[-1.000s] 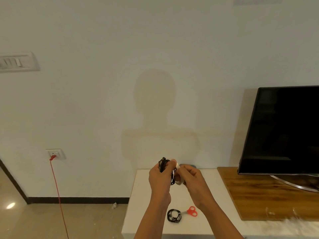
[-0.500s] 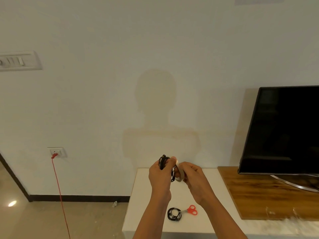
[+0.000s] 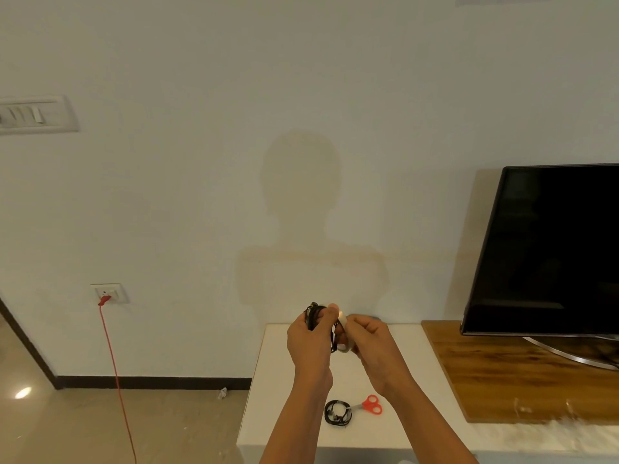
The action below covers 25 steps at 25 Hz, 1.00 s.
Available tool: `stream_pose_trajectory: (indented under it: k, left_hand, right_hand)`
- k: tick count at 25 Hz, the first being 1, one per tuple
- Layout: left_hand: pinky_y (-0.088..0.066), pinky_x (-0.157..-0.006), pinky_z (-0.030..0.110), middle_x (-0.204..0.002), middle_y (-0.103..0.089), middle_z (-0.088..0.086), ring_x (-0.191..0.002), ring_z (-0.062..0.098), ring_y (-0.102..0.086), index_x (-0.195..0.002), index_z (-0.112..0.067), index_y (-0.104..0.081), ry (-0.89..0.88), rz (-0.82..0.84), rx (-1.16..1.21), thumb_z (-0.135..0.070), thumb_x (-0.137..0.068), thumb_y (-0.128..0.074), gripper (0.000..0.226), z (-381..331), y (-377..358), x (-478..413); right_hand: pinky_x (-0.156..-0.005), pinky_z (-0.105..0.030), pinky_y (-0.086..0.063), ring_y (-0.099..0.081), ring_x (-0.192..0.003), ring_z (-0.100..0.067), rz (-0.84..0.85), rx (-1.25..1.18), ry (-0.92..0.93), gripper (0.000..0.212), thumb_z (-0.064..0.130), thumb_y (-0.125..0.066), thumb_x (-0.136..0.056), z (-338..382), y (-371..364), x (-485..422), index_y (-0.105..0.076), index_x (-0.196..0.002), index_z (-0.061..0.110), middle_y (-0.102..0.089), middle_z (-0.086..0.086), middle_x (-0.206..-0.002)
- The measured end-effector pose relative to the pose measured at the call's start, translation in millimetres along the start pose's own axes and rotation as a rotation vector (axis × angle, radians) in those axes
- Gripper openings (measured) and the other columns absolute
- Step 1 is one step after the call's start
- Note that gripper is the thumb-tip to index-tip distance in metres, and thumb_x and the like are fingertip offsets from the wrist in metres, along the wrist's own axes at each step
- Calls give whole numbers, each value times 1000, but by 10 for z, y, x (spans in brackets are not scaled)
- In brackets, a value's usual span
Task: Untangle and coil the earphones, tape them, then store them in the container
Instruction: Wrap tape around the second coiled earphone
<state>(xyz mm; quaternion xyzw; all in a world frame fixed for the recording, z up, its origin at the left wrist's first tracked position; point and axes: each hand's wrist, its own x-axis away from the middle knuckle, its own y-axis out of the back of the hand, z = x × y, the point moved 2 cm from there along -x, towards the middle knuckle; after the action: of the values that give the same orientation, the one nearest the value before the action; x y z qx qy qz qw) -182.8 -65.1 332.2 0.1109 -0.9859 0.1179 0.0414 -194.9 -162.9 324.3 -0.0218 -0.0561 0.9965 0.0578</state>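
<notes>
My left hand [image 3: 310, 343] grips a bundle of coiled black earphones [image 3: 313, 316], held up above the white table [image 3: 418, 396]. Touching it from the right, my right hand [image 3: 370, 344] holds a roll of pale tape [image 3: 345, 344] against the bundle. A second coil of black earphones [image 3: 337, 412] lies on the table near the front, with a white band across it. Red-handled scissors [image 3: 370, 404] lie beside that coil. A dark object [image 3: 363, 318], mostly hidden behind my right hand, sits at the table's back edge; what it is cannot be told.
A black television [image 3: 549, 252] stands on a wooden board [image 3: 502, 373] to the right. A red cable [image 3: 117, 380] hangs from a wall socket [image 3: 109, 293] on the left down to the tiled floor. The wall is close behind the table.
The hands stay together with earphones and tape, shifting only slightly. My right hand has turned a little around the tape roll.
</notes>
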Motion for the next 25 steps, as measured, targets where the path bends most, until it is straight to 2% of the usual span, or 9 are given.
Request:
stream_pose_trajectory:
  k: [3,6,9,16,20,25]
  left_hand:
    - [-47,-62,29,-67,-58,5,-62,16,-52,-76,-8,-64,-4,4,-1,-23,-81,-73,18,-3,2,-5]
    - [-48,-64,29,-68,-60,4,-64,16,-54,-76,-9,-66,-1,-3,6,-21,-82,-73,15,4,-6,10]
    - [-49,-61,27,-68,-61,5,-61,15,-56,-76,-9,-66,0,-18,2,-21,-81,-73,15,11,10,-6]
    - [-49,-58,23,-72,-63,8,-63,15,-57,-80,-8,-66,-4,-33,4,-21,-81,-73,16,23,12,-15]
    - [-51,-61,27,-71,-62,8,-63,17,-57,-80,-6,-66,-11,-35,1,-20,-81,-73,16,19,17,-24]
    - [-52,-65,32,-71,-63,9,-65,19,-58,-79,-8,-67,10,-46,-7,-22,-81,-74,16,50,22,-41]
  right_hand:
    - [-73,-35,-47,-53,-67,-20,-5,-75,-28,29,9,-51,-92,19,0,18,-67,-68,4,-62,-4,-62]
    - [-74,-37,-45,-48,-64,-20,-10,-31,-27,37,13,-53,-92,31,-19,4,-65,-57,14,-56,-1,-56]
    - [-74,-36,-46,-48,-63,-19,14,-32,-36,31,14,-54,-92,26,-25,-2,-68,-65,9,-58,0,-57]
    - [-71,-34,-50,-52,-60,-15,40,-94,-63,33,8,-50,-93,38,-15,2,-69,-66,8,-60,-4,-60]
    - [-72,-32,-54,-54,-61,-17,59,-110,-90,30,8,-49,-92,41,-8,-14,-67,-69,2,-60,-9,-64]
    - [-70,-29,-53,-57,-58,-11,45,-93,-118,28,7,-50,-93,43,-15,-32,-69,-72,3,-63,-4,-62]
